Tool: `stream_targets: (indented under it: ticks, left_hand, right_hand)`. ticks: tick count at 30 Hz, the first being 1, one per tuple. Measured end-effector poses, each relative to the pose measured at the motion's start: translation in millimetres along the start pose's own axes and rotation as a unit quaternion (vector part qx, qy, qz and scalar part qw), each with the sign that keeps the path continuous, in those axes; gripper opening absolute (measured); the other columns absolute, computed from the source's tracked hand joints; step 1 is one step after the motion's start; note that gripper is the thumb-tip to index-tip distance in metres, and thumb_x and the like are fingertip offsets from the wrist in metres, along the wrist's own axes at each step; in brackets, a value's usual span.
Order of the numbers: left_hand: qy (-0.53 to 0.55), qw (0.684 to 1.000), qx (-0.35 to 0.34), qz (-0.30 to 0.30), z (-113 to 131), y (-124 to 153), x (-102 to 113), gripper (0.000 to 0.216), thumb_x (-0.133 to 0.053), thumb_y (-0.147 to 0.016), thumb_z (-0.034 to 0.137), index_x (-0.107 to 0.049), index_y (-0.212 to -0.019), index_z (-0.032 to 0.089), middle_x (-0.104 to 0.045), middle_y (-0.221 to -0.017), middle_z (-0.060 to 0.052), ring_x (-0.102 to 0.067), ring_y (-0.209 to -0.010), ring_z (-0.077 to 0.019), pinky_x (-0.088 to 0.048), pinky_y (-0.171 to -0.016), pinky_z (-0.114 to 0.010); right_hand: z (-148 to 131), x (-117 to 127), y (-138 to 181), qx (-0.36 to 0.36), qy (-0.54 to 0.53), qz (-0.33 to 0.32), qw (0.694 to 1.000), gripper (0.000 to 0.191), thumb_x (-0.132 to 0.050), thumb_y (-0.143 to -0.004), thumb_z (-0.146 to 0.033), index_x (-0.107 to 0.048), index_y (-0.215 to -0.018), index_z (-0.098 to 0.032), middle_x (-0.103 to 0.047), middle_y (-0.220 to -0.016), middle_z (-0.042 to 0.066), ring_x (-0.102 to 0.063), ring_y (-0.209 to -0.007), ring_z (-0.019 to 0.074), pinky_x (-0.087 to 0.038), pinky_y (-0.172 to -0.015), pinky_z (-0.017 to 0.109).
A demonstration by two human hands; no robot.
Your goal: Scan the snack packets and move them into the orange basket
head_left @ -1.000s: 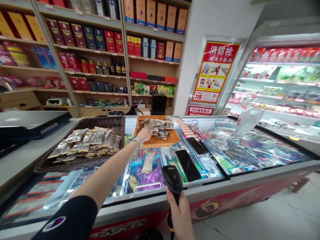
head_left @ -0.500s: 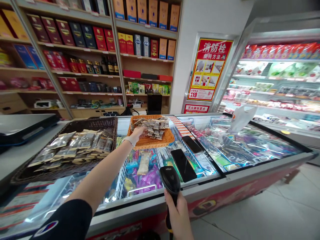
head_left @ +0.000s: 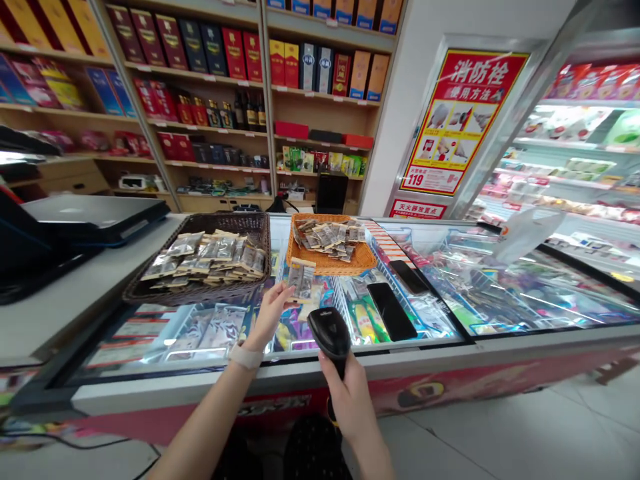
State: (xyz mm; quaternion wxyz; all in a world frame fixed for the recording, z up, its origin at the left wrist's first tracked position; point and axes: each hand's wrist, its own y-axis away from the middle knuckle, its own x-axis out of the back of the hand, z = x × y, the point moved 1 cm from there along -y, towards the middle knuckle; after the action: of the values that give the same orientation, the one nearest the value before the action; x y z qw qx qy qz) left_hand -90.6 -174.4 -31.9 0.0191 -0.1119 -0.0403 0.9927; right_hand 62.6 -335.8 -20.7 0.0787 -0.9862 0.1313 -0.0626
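Note:
My left hand (head_left: 270,313) is closed on a small clear snack packet (head_left: 302,279), held upright above the freezer's glass lid, just in front of the orange basket (head_left: 331,263) heaped with the same packets. My right hand (head_left: 350,397) grips a black barcode scanner (head_left: 330,332) by its handle, its head close below the packet. A dark wicker basket (head_left: 200,288) of flat silver packets sits to the left on the lid.
Two black phones (head_left: 393,311) lie on the chest freezer's glass lid (head_left: 450,293). A closed laptop (head_left: 90,215) rests on the grey counter at left. Shelves of boxed goods stand behind, and an open chiller with a fire-hydrant poster at right.
My left hand has pulled back from the orange basket towards me with a packet in it. The scanner has risen slightly to meet it. The camera has shifted left.

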Motion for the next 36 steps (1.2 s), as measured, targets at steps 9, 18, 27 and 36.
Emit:
stream_targets:
  ticks: [9,18,27,36]
  left_hand:
    - [0.037,0.999,-0.026,0.017,-3.4,17.2,5.4,0.046,-0.079,-0.07,0.055,-0.053,-0.069,0.018,-0.048,-0.069,0.005,-0.061,-0.065,-0.0111,-0.057,-0.064,-0.024]
    - [0.04,0.998,0.019,0.044,-11.2,17.6,8.9,0.051,-0.081,-0.066,0.055,-0.064,-0.095,0.017,-0.07,-0.071,-0.001,-0.071,-0.067,-0.0177,-0.06,-0.073,-0.031]
    - [0.025,0.999,0.011,0.044,-12.3,18.3,9.3,0.047,-0.078,-0.071,0.053,-0.065,-0.1,0.018,-0.074,-0.076,-0.003,-0.073,-0.07,-0.0189,-0.061,-0.075,-0.033]
    - [0.041,0.998,0.018,0.049,-16.0,15.9,11.1,0.051,-0.082,-0.066,0.053,-0.064,-0.098,0.018,-0.074,-0.075,-0.003,-0.073,-0.068,-0.0196,-0.061,-0.076,-0.035]
  right_hand:
    - [-6.1,-21.1,7.6,-0.005,0.039,-0.032,0.999,0.039,-0.059,-0.093,-0.044,-0.073,-0.116,-0.015,-0.08,-0.108,0.011,-0.072,-0.104,0.0313,-0.052,-0.09,0.035]
    - [-3.1,-31.8,5.4,0.009,0.056,-0.004,0.998,0.042,-0.06,-0.093,-0.044,-0.072,-0.121,-0.014,-0.08,-0.109,0.012,-0.071,-0.106,0.0314,-0.053,-0.089,0.035]
    - [-6.6,-35.1,6.9,0.011,0.052,-0.013,0.998,0.039,-0.058,-0.095,-0.044,-0.072,-0.12,-0.016,-0.079,-0.11,0.011,-0.071,-0.108,0.031,-0.051,-0.092,0.036]
    - [-7.2,-36.0,8.3,0.007,0.046,-0.011,0.999,0.042,-0.059,-0.094,-0.046,-0.071,-0.121,-0.016,-0.079,-0.113,0.011,-0.071,-0.109,0.0311,-0.052,-0.089,0.034]
